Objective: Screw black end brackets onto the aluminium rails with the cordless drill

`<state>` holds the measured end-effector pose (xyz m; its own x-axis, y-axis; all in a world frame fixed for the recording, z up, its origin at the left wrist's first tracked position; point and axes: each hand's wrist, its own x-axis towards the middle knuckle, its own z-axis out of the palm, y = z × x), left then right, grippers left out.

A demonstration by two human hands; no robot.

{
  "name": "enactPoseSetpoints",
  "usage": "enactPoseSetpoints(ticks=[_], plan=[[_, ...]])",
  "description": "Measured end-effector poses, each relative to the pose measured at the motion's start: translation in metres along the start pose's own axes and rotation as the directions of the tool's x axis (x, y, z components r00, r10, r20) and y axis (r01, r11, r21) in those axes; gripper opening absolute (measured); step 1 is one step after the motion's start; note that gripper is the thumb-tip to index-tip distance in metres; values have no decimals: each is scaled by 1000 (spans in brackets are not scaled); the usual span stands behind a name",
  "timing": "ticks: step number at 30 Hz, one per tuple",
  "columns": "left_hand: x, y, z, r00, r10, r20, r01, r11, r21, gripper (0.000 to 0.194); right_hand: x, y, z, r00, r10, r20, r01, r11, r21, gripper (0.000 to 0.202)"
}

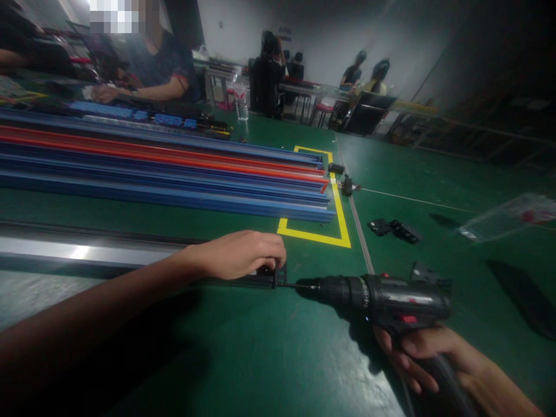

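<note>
My right hand [417,353] is wrapped round the handle of a black cordless drill [403,301], which points left. The drill's long thin bit [299,285] reaches the end of a dark metal profile [243,281] lying on the green table. At that same end, my left hand [243,255] has its fingers curled over a small black end bracket [281,273], pressing or pinching it against the profile. Part of the bracket is hidden under the fingers. Whether a screw sits at the bit's tip I cannot tell.
Several blue profiles [217,200] and a red one [243,165] lie beyond my left hand, ending inside yellow tape [343,223]. Black brackets [395,229] lie to the right, near a clear plastic bottle [512,217]. Another bottle [241,101] stands farther back. A co-worker [160,69] sits across the table.
</note>
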<state>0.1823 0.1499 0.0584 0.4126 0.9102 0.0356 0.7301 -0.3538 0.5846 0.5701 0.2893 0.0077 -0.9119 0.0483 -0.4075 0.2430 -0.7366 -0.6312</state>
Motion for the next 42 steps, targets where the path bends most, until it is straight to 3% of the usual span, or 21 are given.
enactPoseSetpoints(ticks=[20,34,42], plan=[[0,1,-1,1000,6,-17,-6,1000,-18,20,1,-1,-1,1000,13,9,-13,1000,-28,31],[1,-3,-5,997,81,9,-79,986,-146,23,3,-2,2,1000,-9,18,9,1000,-23,31],[0,-3,-5,997,68,33,-65,994,-93,22,3,-6,5,1000,5,7,-4,999,-36,31]])
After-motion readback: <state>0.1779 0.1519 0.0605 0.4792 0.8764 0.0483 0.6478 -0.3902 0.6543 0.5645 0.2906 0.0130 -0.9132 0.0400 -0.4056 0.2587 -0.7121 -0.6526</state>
